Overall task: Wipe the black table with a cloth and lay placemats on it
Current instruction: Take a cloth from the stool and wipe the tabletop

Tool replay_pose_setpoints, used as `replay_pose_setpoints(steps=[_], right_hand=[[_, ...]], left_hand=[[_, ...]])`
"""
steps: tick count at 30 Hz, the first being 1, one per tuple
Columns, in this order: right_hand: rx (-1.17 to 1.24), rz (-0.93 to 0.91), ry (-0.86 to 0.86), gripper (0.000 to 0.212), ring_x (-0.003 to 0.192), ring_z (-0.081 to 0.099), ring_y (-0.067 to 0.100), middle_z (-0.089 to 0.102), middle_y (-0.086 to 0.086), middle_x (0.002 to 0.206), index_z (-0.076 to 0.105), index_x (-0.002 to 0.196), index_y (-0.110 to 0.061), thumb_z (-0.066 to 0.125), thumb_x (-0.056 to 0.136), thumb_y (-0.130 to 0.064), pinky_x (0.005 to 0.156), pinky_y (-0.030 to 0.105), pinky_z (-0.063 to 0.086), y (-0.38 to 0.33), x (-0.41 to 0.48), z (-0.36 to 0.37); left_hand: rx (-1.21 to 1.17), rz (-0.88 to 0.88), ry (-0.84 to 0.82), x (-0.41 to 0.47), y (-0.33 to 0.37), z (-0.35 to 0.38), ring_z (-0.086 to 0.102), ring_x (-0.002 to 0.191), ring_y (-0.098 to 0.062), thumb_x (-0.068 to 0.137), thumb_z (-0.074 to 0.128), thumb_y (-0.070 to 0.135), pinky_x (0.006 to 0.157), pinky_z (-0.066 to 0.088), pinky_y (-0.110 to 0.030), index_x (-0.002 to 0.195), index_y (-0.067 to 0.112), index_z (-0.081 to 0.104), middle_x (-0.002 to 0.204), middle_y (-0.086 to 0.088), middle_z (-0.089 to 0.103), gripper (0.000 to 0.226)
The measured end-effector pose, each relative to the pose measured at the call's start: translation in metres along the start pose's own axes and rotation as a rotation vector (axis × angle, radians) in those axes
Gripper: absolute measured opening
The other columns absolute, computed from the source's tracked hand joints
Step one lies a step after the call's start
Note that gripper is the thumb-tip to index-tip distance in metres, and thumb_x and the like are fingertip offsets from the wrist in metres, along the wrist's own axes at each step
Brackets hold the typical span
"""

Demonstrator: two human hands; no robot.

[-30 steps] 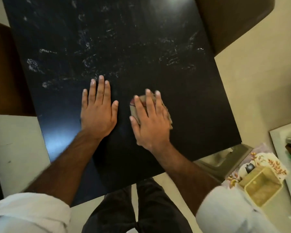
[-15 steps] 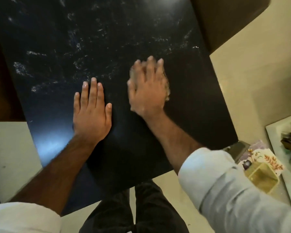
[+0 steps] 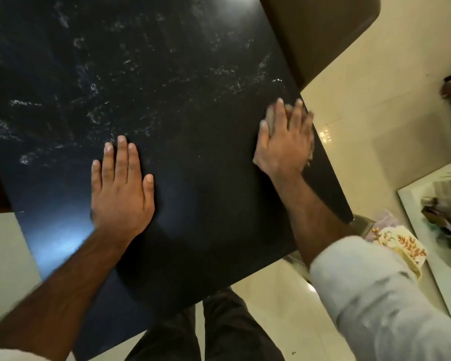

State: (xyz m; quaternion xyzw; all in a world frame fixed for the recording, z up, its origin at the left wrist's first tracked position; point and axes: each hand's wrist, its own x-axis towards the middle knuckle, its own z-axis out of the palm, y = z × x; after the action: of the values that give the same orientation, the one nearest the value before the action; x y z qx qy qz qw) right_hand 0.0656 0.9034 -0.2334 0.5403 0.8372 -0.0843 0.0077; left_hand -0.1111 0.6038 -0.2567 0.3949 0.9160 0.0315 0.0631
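Left hand: the left hand (image 3: 121, 188) lies flat on the black table (image 3: 193, 204) toward its near-left part, fingers stretched out and close together, gripping nothing; it looks like a brace. If weight leans onto it, the palm may leave a fresh print on the cleaner-looking near area.
Smears: pale streaks (image 3: 94, 115) cover the far and left parts of the tabletop, beyond both hands. By my judgement most of the wiping is not yet done, and those marks could be missed in the glare.
Near surface: the dark patch between the hands looks cleaner, though reflections make that uncertain.
Right hand: the right hand (image 3: 284, 142) presses down at the right edge of the table, fingers spread over the cloth, pinning it rather than clenching it.
Cloth: the cloth (image 3: 271, 118) is mostly hidden under that hand, a pale bit showing between the fingers and at the far side. So close to the edge, one more stroke rightward could carry it off the table, or push crumbs onto the floor (image 3: 354, 105).
Placemats: patterned fabric (image 3: 401, 246) lies off the table at the near right, partly behind the sleeve; whether these are the placemats I cannot tell. Laying them on a damp or streaked top would trap dirt.
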Motion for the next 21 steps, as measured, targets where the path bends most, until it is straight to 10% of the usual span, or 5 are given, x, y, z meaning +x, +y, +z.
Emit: replay_pose_setpoints(steps=[10, 15, 21], right_hand=[[0.016, -0.392, -0.044, 0.071, 0.172, 0.008, 0.040, 0.016, 0.007, 0.185, 0.028, 0.175, -0.034, 0.037, 0.112, -0.063, 0.129, 0.062, 0.030, -0.055, -0.062, 0.014], [-0.075, -0.094, -0.072, 0.074, 0.172, 0.005, 0.042, 0.010, 0.009, 0.187, 0.016, 0.177, -0.033, 0.029, 0.113, -0.065, 0.129, 0.069, 0.033, 0.013, -0.057, -0.002], [-0.018, -0.091, 0.005, 0.074, 0.171, 0.006, 0.046, 0.015, 0.015, 0.186, 0.023, 0.177, -0.030, 0.026, 0.112, -0.064, 0.134, 0.067, 0.024, -0.093, 0.017, 0.009]], left_hand=[[-0.031, -0.016, -0.111, -0.001, 0.004, -0.018, -0.004, 0.174, -0.032, 0.114, 0.014, 0.054, 0.140, 0.005, -0.057, 0.178, 0.008, 0.004, 0.187, -0.011, -0.007, 0.080], [-0.023, -0.111, -0.078, -0.008, -0.030, -0.019, 0.000, 0.174, -0.034, 0.114, 0.016, 0.055, 0.140, 0.006, -0.057, 0.177, 0.002, 0.007, 0.187, -0.016, -0.003, 0.082], [0.010, -0.121, -0.060, -0.008, -0.042, -0.012, -0.001, 0.174, -0.031, 0.115, 0.014, 0.057, 0.140, 0.006, -0.053, 0.178, 0.006, 0.006, 0.187, -0.013, -0.003, 0.081]])
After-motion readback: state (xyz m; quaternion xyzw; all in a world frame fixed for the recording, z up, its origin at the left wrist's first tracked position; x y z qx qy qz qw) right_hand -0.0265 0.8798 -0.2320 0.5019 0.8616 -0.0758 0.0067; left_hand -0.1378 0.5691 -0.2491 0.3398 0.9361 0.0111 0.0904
